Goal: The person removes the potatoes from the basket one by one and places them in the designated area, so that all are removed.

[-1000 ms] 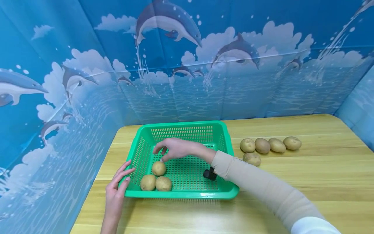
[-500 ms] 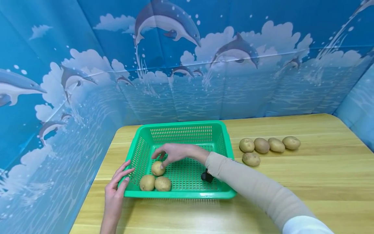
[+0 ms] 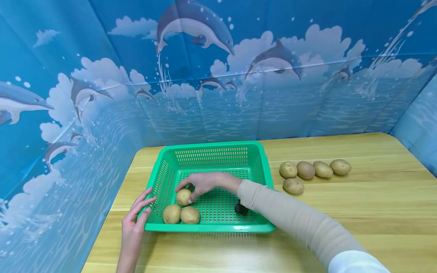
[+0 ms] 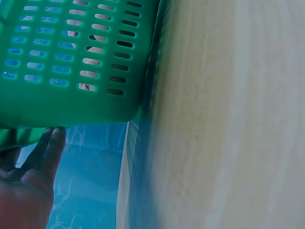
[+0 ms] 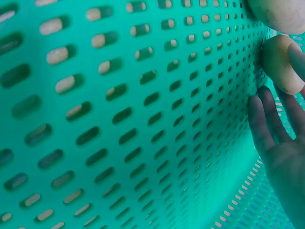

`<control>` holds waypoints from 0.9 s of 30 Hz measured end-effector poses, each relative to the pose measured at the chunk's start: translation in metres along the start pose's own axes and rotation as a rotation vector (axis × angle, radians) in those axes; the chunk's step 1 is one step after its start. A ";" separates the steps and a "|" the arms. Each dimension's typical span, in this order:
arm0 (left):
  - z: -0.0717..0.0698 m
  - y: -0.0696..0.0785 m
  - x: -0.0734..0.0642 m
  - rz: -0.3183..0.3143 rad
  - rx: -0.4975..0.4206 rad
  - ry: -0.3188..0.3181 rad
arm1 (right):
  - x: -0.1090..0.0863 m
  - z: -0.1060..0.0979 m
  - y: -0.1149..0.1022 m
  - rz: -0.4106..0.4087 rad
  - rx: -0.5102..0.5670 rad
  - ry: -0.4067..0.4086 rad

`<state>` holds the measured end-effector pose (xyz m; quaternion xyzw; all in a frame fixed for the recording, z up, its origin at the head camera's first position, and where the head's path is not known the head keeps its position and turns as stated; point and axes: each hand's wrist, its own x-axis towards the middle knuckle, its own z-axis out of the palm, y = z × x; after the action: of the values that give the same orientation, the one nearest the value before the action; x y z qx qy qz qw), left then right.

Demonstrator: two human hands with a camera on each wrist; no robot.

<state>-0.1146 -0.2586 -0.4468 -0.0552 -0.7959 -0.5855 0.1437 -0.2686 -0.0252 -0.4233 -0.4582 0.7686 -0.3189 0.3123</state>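
My left hand (image 3: 133, 225) lies at the left side of the green plastic basket (image 3: 218, 227), its fairly straight fingers touching the rim. In the left wrist view, the fingers of this hand (image 4: 33, 176) meet the edge of the basket (image 4: 71, 107). Inside the basket, my right hand (image 3: 203, 182) holds a potato (image 3: 183, 197) between thumb and fingers. Two more potatoes lie side by side just in front of it, a left one (image 3: 172, 214) and a right one (image 3: 190, 215). The right wrist view catches the hand (image 5: 295, 167) beside a potato (image 5: 279, 62), partly cut off.
Several potatoes lie on the wooden table (image 3: 341, 212) right of the basket: a row at the back, and one potato (image 3: 293, 186) in front. A blue dolphin-print curtain (image 3: 211, 113) stands behind and left of the table. A black device (image 3: 241, 209) sits under the right wrist.
My right hand has come down and its thumb and fingers have closed around the potato at the back of the three. The left hand has stayed at the rim.
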 end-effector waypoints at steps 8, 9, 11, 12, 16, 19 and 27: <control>0.001 0.001 0.000 0.006 -0.013 0.002 | 0.001 0.002 -0.001 0.007 -0.007 0.014; 0.001 0.001 0.000 0.006 -0.014 0.002 | 0.001 0.002 -0.001 0.009 -0.005 0.015; 0.001 0.002 0.000 0.006 -0.010 0.002 | 0.001 0.002 -0.002 0.014 -0.004 0.014; 0.001 0.002 0.000 0.006 -0.008 0.003 | 0.001 0.002 -0.002 0.013 -0.008 0.013; 0.001 0.002 0.000 0.000 0.003 0.000 | 0.000 0.001 -0.003 0.011 -0.039 0.001; 0.001 0.002 -0.001 -0.004 0.006 0.002 | 0.000 -0.001 -0.003 0.021 -0.059 0.003; 0.000 0.001 -0.001 -0.012 0.018 -0.001 | -0.003 -0.009 -0.007 0.063 -0.130 0.067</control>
<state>-0.1138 -0.2580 -0.4464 -0.0493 -0.8016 -0.5791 0.1401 -0.2711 -0.0231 -0.4120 -0.4420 0.8117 -0.2736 0.2661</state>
